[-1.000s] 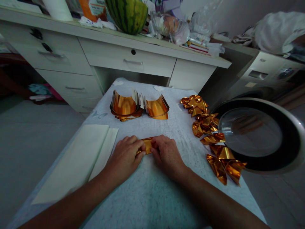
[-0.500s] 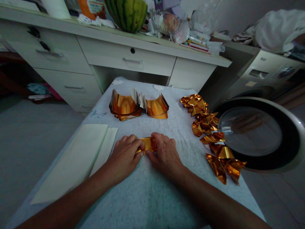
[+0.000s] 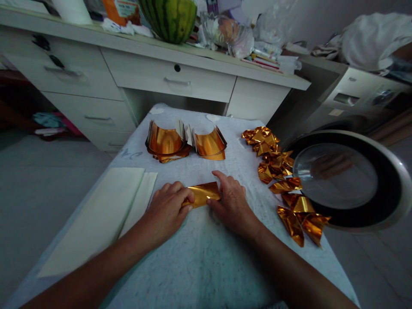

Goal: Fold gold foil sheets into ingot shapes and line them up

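Observation:
A flat strip of shiny gold foil paper (image 3: 203, 194) lies crosswise before me on the cloth-covered table. Its left end is pinched between the thumb and fingers of my left hand (image 3: 169, 207). At the other end, my right hand (image 3: 234, 205) has its thumb and index finger spread apart, the thumb tip touching the strip's lower right corner. Behind the strip stand two curved stacks of gold foil sheets, a left stack (image 3: 165, 141) and a right stack (image 3: 210, 145). Folded gold foil pieces (image 3: 273, 165) form a row along the table's right side.
Folded white sheets (image 3: 96, 219) lie at the table's left. Beyond the table is a white drawer desk (image 3: 144, 73) bearing a cut watermelon (image 3: 170, 19) and plastic bags. A washing machine's round open door (image 3: 337, 178) stands close to the right table edge.
My right hand has moved right and opened, letting go of the strip's right end. More of the gold strip shows, flatter than before. My left hand keeps its pinch.

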`<action>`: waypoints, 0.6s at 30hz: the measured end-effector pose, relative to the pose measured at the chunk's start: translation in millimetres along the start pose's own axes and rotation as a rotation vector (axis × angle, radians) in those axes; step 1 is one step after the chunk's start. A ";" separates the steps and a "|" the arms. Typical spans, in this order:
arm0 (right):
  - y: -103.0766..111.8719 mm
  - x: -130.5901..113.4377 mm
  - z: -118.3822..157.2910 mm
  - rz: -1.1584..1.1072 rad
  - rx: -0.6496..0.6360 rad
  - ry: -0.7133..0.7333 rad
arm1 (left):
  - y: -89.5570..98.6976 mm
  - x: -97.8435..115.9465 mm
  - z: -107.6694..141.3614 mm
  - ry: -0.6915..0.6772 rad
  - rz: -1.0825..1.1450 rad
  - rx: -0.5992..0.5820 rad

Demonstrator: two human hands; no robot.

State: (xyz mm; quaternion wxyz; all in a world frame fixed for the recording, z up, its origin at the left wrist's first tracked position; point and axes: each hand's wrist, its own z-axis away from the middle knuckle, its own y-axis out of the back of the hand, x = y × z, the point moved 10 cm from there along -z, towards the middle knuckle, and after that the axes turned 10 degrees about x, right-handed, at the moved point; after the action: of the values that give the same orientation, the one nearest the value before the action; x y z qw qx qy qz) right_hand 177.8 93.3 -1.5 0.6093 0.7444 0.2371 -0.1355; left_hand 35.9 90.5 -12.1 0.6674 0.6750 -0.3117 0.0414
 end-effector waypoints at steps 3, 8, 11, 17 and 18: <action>5.8 11.8 -2.1 0.032 0.005 -0.023 | 0.6 0.2 -0.3 0.012 0.002 -0.008; 13.0 28.7 -5.3 0.058 -0.019 -0.065 | 0.5 0.4 0.6 0.009 0.018 -0.008; 16.3 34.5 -6.8 0.044 -0.012 -0.055 | 1.2 0.6 0.8 0.002 0.020 0.002; 36.4 20.7 -6.5 -0.168 0.171 0.044 | 1.6 0.8 0.7 -0.001 0.003 0.006; 40.8 11.0 -4.8 -0.227 0.208 0.101 | 1.8 0.9 0.8 -0.002 -0.003 0.011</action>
State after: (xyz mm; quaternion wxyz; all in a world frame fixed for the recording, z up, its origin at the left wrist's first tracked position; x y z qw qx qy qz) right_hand 207.9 94.1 28.5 0.4968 0.7779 0.3348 -0.1897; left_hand 35.5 89.6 -10.1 0.6634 0.6792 -0.3112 0.0413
